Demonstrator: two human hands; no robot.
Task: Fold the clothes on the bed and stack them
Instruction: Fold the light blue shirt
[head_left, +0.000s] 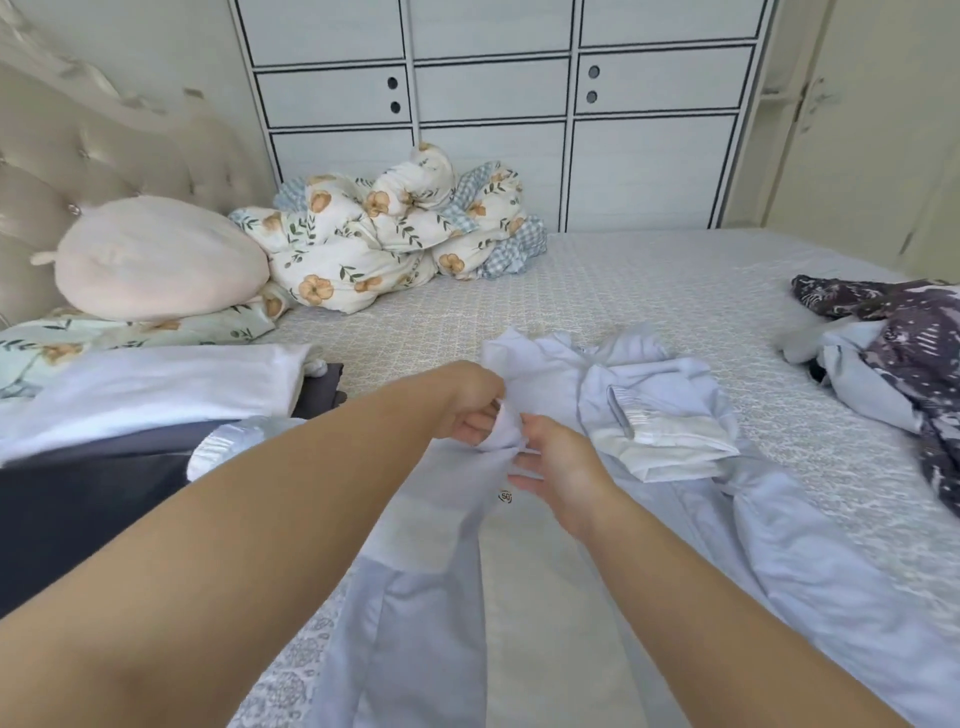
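Both hands meet over the pale blue garment (519, 545) spread on the bed (649, 291). Landmark: that garment.

Left hand (470, 402): fingers curled, grip clamped on a bunched fold of the garment's cloth at its upper middle. Right hand (558, 457): just beside the left, thumb and fingers pinching the same bunch from the other side; lower fingers lie fairly straight on the cloth. Hands nearly touching, the fold between them.

The garment lies flat along the bed, running from the hands toward the camera. A small round logo (505, 497) sits on it just below the right hand. Inside-out white pocket lining (670, 441) shows on the garment to the right of the hands. Cannot tell whether it is trousers or a top.

Left of the garment: a folded white piece (156, 389) on top of a dark grey one (88, 499), stacked, touching the garment's left edge area.

Far right of the garment, apart from it: a loose heap with a dark purple patterned cloth (914, 338) over a pale blue piece (857, 379), unfolded.

Beyond the garment, at the head of the bed: a rolled floral quilt (384, 234), a pink cushion (156, 257), a tufted headboard (93, 150). White wardrobe (493, 88) behind.
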